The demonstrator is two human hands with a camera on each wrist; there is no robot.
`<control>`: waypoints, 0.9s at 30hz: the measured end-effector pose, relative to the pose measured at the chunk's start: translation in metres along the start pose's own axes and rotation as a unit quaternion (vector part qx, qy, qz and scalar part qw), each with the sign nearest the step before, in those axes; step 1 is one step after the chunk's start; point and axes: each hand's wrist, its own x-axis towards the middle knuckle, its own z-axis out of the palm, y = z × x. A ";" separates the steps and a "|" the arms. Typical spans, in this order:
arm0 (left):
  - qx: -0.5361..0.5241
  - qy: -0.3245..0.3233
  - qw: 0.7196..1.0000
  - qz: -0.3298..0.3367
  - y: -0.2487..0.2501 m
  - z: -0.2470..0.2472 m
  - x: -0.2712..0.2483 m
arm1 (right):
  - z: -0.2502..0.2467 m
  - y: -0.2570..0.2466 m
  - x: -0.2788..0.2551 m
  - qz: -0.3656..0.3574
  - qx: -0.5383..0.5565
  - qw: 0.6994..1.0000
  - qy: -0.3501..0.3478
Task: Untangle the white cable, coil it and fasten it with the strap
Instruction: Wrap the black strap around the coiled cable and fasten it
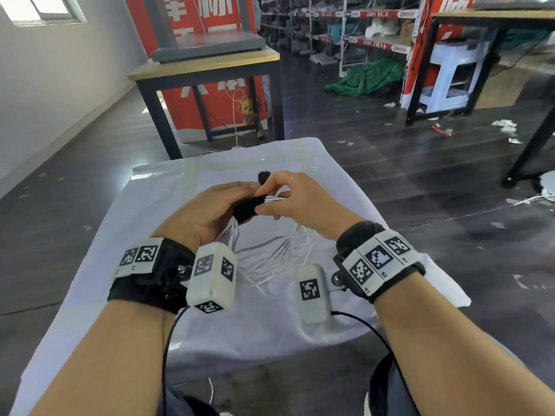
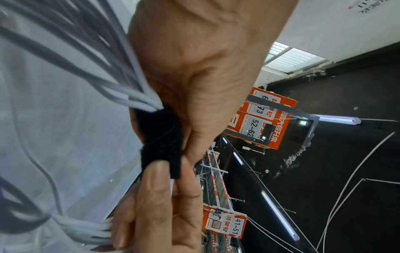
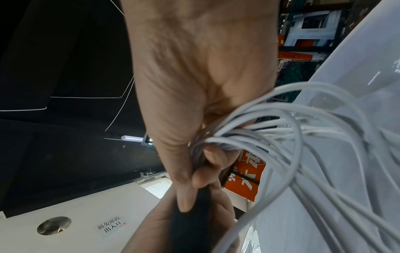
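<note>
The white cable (image 1: 270,253) hangs as a coil of several loops over the white-covered table (image 1: 144,265). A black strap (image 1: 246,207) is wrapped round the top of the coil, with its free end sticking up. My left hand (image 1: 231,202) grips the strapped bundle from the left. My right hand (image 1: 276,199) pinches the strap against the cable from the right. In the left wrist view my left hand (image 2: 188,149) presses the strap (image 2: 160,145) beside the cable (image 2: 97,77). In the right wrist view my right hand (image 3: 194,188) curls round the cable (image 3: 270,137), thumb on the strap (image 3: 190,226).
A wooden table with black legs (image 1: 210,64) stands just beyond the covered table, with a red banner behind it. Another black-framed table (image 1: 450,55) is at the right. Scraps of paper litter the dark floor (image 1: 420,175). Black leads trail from my wrist cameras.
</note>
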 end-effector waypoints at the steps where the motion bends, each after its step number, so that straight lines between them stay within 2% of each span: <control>1: 0.002 -0.003 1.000 0.007 0.001 0.000 0.000 | 0.001 -0.001 0.000 -0.001 0.001 1.000 -0.012; 5: 0.018 0.009 0.999 0.025 0.004 0.000 0.000 | 0.005 0.001 0.001 -0.001 -0.018 1.000 -0.010; 7: 0.078 0.039 0.995 0.046 0.002 -0.003 0.003 | 0.005 0.002 0.002 0.006 -0.021 1.000 -0.006; 10: 0.183 0.074 0.976 0.091 0.003 -0.005 0.002 | 0.004 0.000 0.000 0.013 -0.014 0.999 -0.029; 14: 0.213 0.175 0.943 0.189 0.011 -0.002 -0.001 | 0.005 0.002 0.001 0.028 -0.004 0.999 -0.045; 17: 0.222 0.134 0.935 0.240 0.018 0.006 -0.011 | 0.002 0.007 0.004 0.042 -0.003 0.999 -0.009; 21: 0.255 0.074 0.936 0.231 0.018 0.008 -0.017 | -0.006 0.013 0.008 0.063 0.044 0.993 0.095; 23: 0.302 0.053 0.918 0.252 0.016 0.009 -0.018 | -0.009 0.014 0.009 0.073 0.072 0.986 0.134; 27: 0.361 0.031 0.895 0.260 0.014 0.010 -0.018 | -0.008 0.015 0.009 0.094 0.095 0.981 0.141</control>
